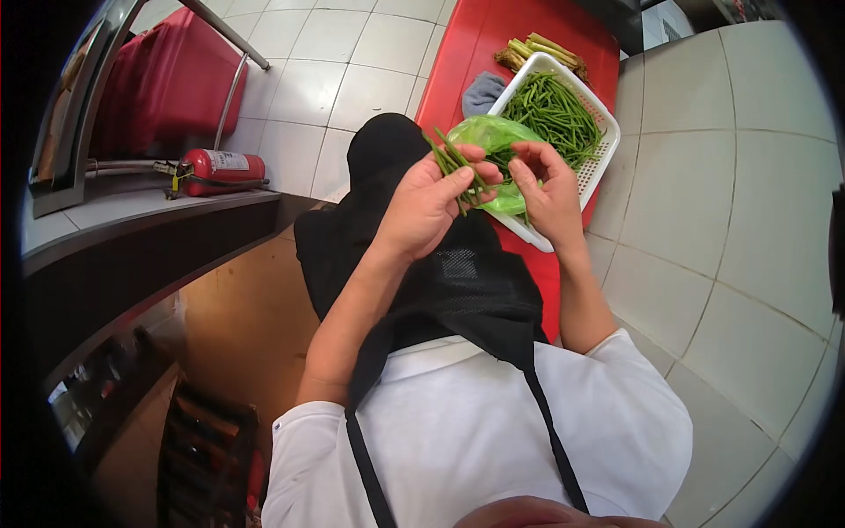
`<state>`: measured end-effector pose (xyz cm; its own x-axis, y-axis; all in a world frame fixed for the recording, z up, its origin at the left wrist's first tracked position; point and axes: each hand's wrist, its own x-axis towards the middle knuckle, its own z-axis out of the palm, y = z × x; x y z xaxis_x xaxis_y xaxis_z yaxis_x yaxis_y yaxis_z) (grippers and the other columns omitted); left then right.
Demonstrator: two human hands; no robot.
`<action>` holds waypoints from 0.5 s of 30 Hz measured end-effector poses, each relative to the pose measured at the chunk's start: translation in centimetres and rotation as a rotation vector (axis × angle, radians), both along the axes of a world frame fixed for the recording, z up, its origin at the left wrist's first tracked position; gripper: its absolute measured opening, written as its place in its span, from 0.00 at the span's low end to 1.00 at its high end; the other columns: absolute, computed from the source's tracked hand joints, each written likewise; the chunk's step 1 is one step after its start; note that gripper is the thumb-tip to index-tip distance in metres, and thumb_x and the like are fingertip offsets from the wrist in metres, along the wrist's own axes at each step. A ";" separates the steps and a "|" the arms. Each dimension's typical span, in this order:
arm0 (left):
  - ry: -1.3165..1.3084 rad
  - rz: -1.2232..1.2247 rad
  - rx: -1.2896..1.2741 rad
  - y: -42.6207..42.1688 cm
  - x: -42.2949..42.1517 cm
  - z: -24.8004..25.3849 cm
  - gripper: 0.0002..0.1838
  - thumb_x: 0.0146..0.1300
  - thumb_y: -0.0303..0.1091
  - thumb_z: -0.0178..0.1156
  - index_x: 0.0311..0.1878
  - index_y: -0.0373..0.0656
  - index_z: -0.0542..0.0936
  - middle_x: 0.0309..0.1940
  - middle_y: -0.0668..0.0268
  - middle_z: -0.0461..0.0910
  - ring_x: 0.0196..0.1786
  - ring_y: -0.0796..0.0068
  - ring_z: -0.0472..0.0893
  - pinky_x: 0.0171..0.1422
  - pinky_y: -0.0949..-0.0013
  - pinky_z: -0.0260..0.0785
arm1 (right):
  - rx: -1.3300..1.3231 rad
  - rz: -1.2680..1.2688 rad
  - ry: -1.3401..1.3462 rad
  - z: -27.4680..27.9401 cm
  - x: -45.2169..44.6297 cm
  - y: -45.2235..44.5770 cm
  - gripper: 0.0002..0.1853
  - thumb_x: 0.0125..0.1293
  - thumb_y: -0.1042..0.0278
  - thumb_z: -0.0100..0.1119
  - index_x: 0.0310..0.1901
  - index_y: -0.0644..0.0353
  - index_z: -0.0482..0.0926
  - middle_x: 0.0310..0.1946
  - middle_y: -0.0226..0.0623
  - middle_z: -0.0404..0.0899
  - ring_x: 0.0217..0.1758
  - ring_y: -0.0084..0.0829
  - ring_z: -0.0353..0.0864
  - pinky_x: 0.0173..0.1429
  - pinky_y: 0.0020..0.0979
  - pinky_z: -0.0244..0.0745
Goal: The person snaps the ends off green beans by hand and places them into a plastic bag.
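Observation:
Several green beans [451,157] lie across the fingers of my left hand [421,201], pinned under its thumb. My right hand [553,195] is just to the right, thumb and forefinger drawn together; whether anything small is between them I cannot make out. Beneath and beyond both hands, a white plastic basket [609,139] holds a heap of green beans [554,114]. A light green plastic bag [484,130] lies at the basket's near left side, partly hidden by my hands.
The basket rests on a red table or bench [458,66], with a bundle of pale green stalks [550,51] and a grey cloth [482,93] beside it. A tiled wall [678,185] rises at the right. At left are a fire extinguisher [224,172] and a red bin [167,88].

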<state>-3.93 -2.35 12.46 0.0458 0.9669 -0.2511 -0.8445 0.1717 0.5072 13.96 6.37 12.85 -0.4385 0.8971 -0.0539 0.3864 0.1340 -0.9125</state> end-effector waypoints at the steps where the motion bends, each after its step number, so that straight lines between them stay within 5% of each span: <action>1: -0.013 -0.026 -0.022 -0.1 0.1 0.1 0.12 0.75 0.30 0.51 0.57 0.37 0.73 0.50 0.57 0.80 0.54 0.62 0.81 0.61 0.55 0.76 | -0.060 0.041 0.080 1.1 -0.8 0.2 0.13 0.69 0.71 0.60 0.52 0.67 0.78 0.37 0.34 0.82 0.38 0.22 0.80 0.46 0.25 0.75; 7: 0.106 -0.377 -0.045 -1.7 -0.8 0.4 0.11 0.75 0.32 0.53 0.54 0.36 0.74 0.46 0.59 0.81 0.46 0.67 0.84 0.54 0.63 0.78 | -0.672 0.429 0.242 3.9 -3.8 0.9 0.15 0.72 0.72 0.57 0.58 0.66 0.76 0.46 0.37 0.83 0.49 0.22 0.80 0.55 0.26 0.75; 15: -0.075 -0.300 -0.101 -2.4 -1.4 1.4 0.19 0.72 0.27 0.56 0.63 0.33 0.69 0.53 0.52 0.80 0.53 0.62 0.84 0.59 0.59 0.78 | -0.557 0.403 0.216 4.0 -3.8 0.7 0.10 0.69 0.75 0.59 0.50 0.67 0.77 0.42 0.38 0.85 0.44 0.21 0.83 0.49 0.23 0.79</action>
